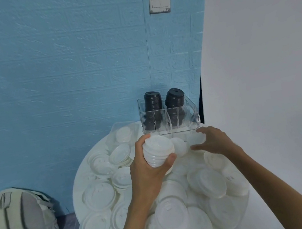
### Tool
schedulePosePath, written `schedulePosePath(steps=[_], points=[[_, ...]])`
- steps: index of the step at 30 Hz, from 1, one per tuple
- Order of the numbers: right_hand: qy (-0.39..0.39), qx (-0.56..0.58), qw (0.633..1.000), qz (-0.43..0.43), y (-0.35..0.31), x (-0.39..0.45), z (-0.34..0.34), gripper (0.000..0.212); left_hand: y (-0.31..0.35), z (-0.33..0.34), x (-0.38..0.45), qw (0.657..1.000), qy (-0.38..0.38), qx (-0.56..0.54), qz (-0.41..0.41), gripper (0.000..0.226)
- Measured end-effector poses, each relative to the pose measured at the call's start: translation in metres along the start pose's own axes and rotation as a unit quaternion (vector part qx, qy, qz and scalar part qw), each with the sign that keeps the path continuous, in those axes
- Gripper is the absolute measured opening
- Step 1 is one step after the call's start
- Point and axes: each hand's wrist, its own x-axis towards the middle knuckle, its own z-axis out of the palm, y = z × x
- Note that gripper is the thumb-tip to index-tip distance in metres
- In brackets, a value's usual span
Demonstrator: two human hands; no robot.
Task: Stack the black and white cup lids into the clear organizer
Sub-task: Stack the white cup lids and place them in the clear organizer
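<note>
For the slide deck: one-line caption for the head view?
Left hand grips a stack of white lids; right hand reaches for a loose white lid before the clear organizer holding black lids.

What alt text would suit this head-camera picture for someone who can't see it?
A person's left hand grips a stack of white lids while the right hand reaches for another white lid, before a clear organizer holding two stacks of black lids.

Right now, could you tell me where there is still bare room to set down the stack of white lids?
The clear organizer has both front compartments bare, in front of the two black lid stacks. A small bare patch of table lies between the left hand and right hand. Elsewhere loose white lids crowd the tabletop.
</note>
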Motion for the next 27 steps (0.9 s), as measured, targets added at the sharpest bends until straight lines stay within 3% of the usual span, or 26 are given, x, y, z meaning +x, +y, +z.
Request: schedulePosePath(steps=[12, 27], points=[[-0.025, -0.031, 0.999, 0.009, 0.003, 0.007, 0.026, 0.082, 0.003, -0.002, 0.003, 1.0, 0.003, -0.003, 0.01, 0.072], [0.065, 0.048, 0.997, -0.017, -0.005, -0.003, 0.013, 0.064, 0.001, -0.003, 0.001, 1.0, 0.004, -0.01, 0.007, 0.074]])
